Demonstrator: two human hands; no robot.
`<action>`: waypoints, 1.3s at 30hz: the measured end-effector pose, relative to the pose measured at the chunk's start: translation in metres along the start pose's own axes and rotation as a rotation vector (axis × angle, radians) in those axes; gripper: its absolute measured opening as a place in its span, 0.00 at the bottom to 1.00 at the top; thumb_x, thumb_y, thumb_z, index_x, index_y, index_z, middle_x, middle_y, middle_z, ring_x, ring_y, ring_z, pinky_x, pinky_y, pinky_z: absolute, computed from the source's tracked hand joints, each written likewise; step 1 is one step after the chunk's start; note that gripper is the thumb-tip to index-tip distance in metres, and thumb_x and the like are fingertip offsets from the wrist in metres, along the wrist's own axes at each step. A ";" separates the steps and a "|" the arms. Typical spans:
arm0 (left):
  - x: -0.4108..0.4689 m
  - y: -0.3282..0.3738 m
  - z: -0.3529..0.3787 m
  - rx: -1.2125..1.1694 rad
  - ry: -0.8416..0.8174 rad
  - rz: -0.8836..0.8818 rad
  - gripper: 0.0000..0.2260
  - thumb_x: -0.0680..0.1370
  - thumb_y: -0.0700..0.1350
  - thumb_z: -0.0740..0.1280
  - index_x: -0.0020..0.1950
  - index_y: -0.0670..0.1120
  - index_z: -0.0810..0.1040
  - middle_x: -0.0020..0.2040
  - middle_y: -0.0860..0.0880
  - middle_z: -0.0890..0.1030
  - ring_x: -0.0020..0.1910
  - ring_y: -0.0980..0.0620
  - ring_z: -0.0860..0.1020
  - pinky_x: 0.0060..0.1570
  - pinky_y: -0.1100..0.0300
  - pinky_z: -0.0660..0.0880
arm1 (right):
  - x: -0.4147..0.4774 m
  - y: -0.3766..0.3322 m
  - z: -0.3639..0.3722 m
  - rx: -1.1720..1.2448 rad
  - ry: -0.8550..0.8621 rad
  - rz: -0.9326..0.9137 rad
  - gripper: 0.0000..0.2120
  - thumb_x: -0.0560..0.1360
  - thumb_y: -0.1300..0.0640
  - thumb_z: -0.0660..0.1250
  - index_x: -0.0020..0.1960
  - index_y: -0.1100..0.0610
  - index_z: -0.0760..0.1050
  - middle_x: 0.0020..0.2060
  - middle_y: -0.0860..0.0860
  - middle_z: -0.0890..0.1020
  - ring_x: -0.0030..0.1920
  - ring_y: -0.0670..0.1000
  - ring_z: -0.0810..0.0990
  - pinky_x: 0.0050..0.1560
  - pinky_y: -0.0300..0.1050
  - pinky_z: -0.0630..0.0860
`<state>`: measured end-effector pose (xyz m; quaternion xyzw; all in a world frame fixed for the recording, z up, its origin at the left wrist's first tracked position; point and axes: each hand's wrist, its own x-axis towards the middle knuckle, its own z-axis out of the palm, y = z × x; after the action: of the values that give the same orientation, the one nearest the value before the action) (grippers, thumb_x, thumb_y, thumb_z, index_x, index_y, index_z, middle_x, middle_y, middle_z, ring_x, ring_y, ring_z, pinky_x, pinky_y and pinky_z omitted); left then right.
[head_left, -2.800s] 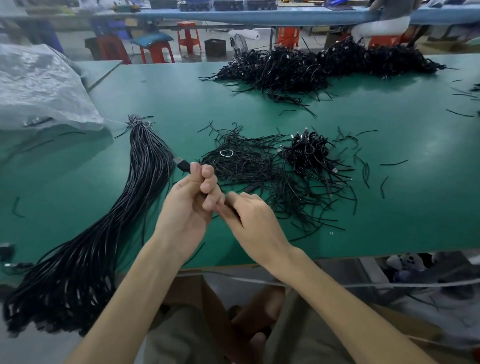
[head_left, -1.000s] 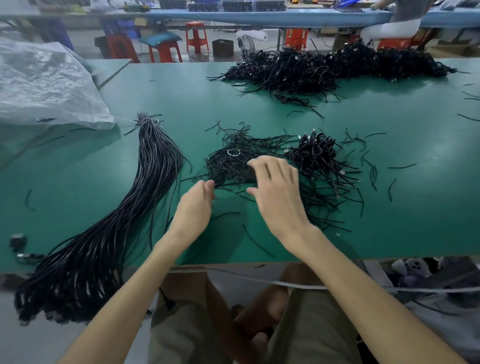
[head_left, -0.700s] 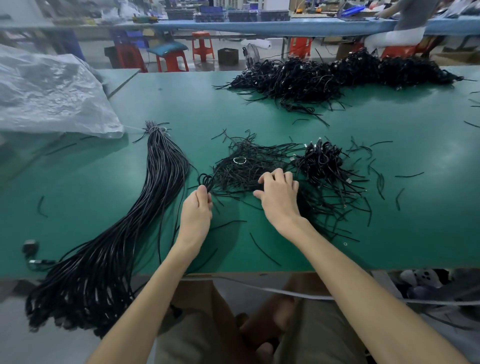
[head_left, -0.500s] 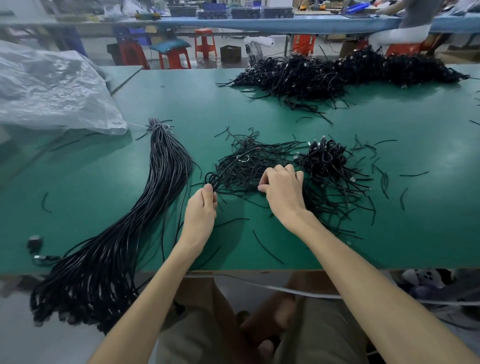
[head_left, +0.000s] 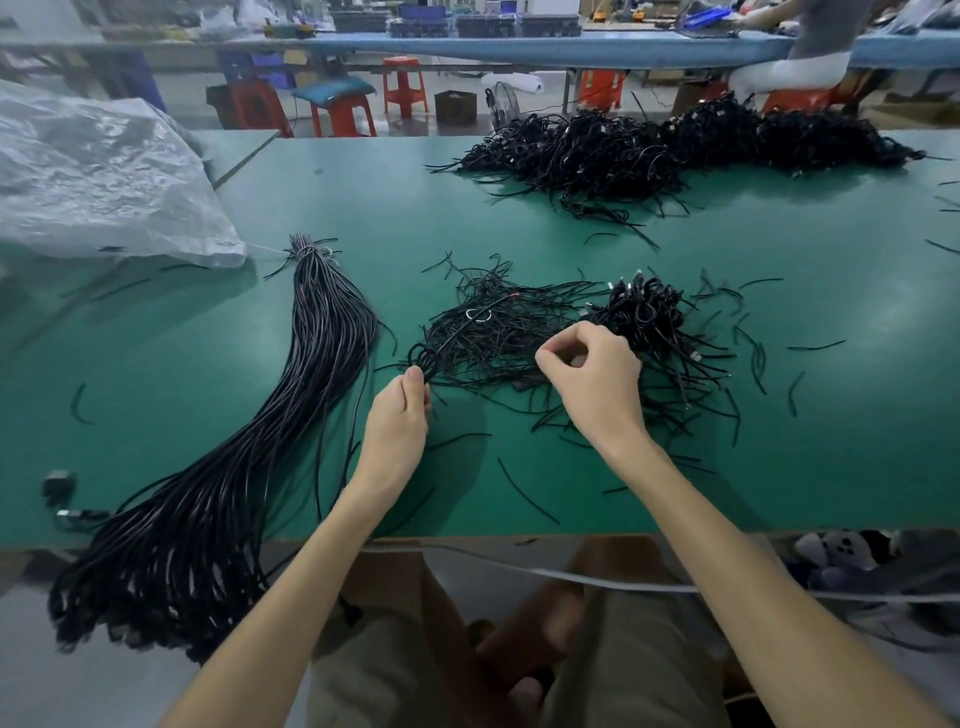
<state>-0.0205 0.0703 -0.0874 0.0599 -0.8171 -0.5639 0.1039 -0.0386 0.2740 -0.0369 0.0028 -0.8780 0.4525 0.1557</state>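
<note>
A loose heap of thin black ties (head_left: 498, 332) lies in the middle of the green table (head_left: 831, 441). My left hand (head_left: 397, 415) pinches a small coiled black cable (head_left: 423, 358) at the heap's left edge. My right hand (head_left: 592, 379) hovers over the heap with curled fingers, thumb and forefinger pinched together; whether a tie sits between them is hidden. A tangle of short cables with metal plugs (head_left: 644, 312) lies just right of my right hand. A long tied bundle of black cables (head_left: 311, 364) stretches from mid-table down over the near left edge.
A big pile of black cables (head_left: 675, 145) fills the far side of the table. A crumpled clear plastic bag (head_left: 98, 176) sits at the far left. Stray tie pieces (head_left: 524, 493) dot the near table. Red stools (head_left: 400, 88) and a seated person (head_left: 800, 57) are beyond.
My hands left each other and went to the heap. My left hand holds the coiled cable at the heap's edge; my right hand rose from flat on the ties into a pinch.
</note>
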 end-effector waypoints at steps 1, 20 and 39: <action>0.002 0.002 0.000 0.044 -0.016 0.000 0.21 0.88 0.52 0.51 0.36 0.47 0.62 0.31 0.52 0.63 0.29 0.51 0.60 0.35 0.52 0.58 | -0.004 -0.004 -0.003 0.182 -0.017 0.058 0.03 0.76 0.55 0.73 0.44 0.53 0.81 0.39 0.45 0.82 0.42 0.41 0.79 0.47 0.39 0.73; -0.011 0.050 0.001 -0.166 -0.328 -0.187 0.19 0.87 0.56 0.52 0.40 0.48 0.66 0.27 0.57 0.60 0.23 0.56 0.57 0.22 0.66 0.58 | -0.051 -0.015 0.030 0.660 -0.229 0.316 0.05 0.75 0.59 0.73 0.46 0.60 0.80 0.31 0.47 0.78 0.31 0.42 0.74 0.35 0.34 0.71; -0.019 0.049 -0.032 -0.209 -0.685 -0.290 0.21 0.84 0.61 0.58 0.35 0.53 0.71 0.32 0.53 0.61 0.27 0.54 0.56 0.24 0.65 0.57 | -0.050 -0.005 0.020 0.498 -0.453 -0.035 0.12 0.72 0.56 0.78 0.55 0.56 0.84 0.53 0.55 0.85 0.56 0.52 0.83 0.63 0.56 0.77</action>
<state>0.0060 0.0627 -0.0330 -0.0279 -0.7255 -0.6404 -0.2505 0.0047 0.2488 -0.0577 0.1565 -0.7525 0.6384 -0.0411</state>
